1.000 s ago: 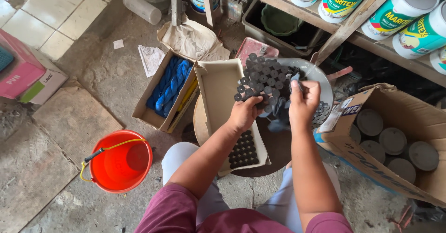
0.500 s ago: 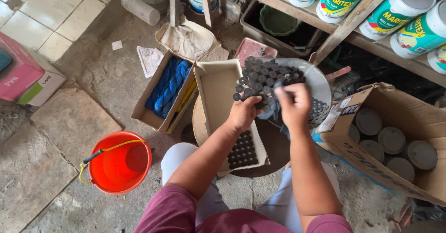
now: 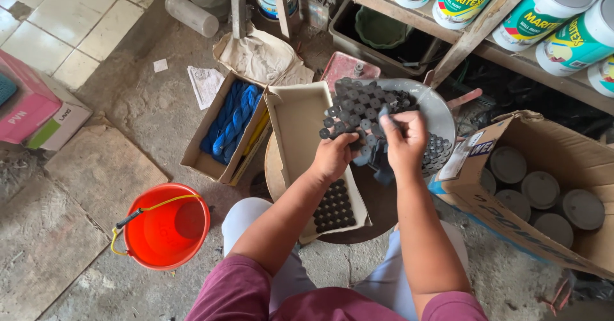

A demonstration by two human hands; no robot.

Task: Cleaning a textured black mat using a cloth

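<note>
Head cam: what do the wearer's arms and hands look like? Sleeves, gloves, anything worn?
Both hands are bare: the left hand and right hand show no gloves, and no rings or watch are visible. The forearms are uncovered up to short maroon sleeves near the bottom edge. The fingers carry no tape or markings that can be made out.

Two hands: left hand (image 3: 334, 156), right hand (image 3: 403, 140), both on one sheet of small black round pieces (image 3: 355, 113); pieces too many to count exactly. One orange bucket (image 3: 167, 226). Three open cardboard boxes: one long box (image 3: 300, 129) with black pieces at near end, one box of blue cord bundles (image 3: 227, 129), one big box (image 3: 543, 148) with about six grey round lids. One metal bowl (image 3: 438, 113). One pink box (image 3: 25, 106). Five paint tubs on shelf (image 3: 563, 20).
</note>
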